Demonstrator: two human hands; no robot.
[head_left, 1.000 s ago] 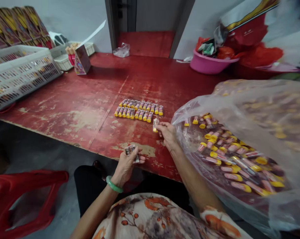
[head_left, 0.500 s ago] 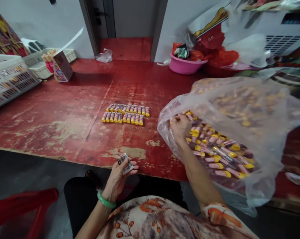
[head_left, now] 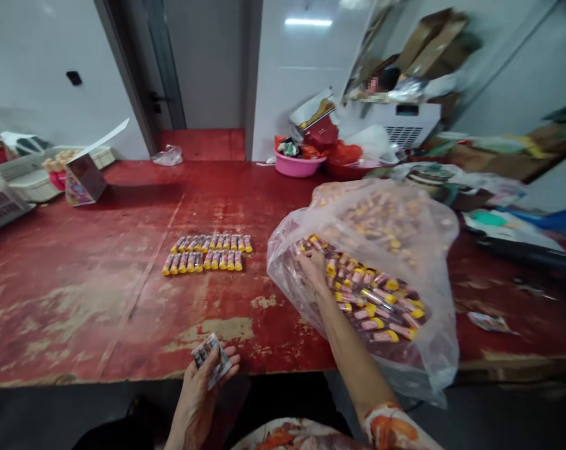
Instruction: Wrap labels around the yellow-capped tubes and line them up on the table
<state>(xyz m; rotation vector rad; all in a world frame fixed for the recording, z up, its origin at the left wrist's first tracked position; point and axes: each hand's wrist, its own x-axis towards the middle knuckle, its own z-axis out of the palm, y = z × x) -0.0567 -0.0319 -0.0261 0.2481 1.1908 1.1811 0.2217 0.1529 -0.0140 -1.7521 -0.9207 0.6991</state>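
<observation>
Just off the table's front edge, my left hand [head_left: 196, 390] grips small printed cards [head_left: 213, 361], thumb pressed on top and fingers beneath. They look like a thin stack; how many I cannot tell. My right hand [head_left: 314, 270] is in the mouth of a large clear plastic bag [head_left: 287, 244], with its fingers curled down among small tubes [head_left: 358, 275] with yellow ends and pink labels. What the fingertips hold is hidden. To the left of the bag, similar yellow-ended tubes lie side by side in a back row [head_left: 212, 242] and a front row [head_left: 202, 262].
The worn red table [head_left: 137, 300] spans the view. At the back stand a pink basin [head_left: 299, 165] with plastic wrappers and a white crate [head_left: 411, 122]. A printed cardboard stand [head_left: 84, 181] and white baskets [head_left: 4, 206] occupy the left. A small packet [head_left: 491, 322] lies right of the bag.
The view has tilted up and turned right, so the table items appear lower and further left. My right hand stays in the bag; my left still holds the cards.
</observation>
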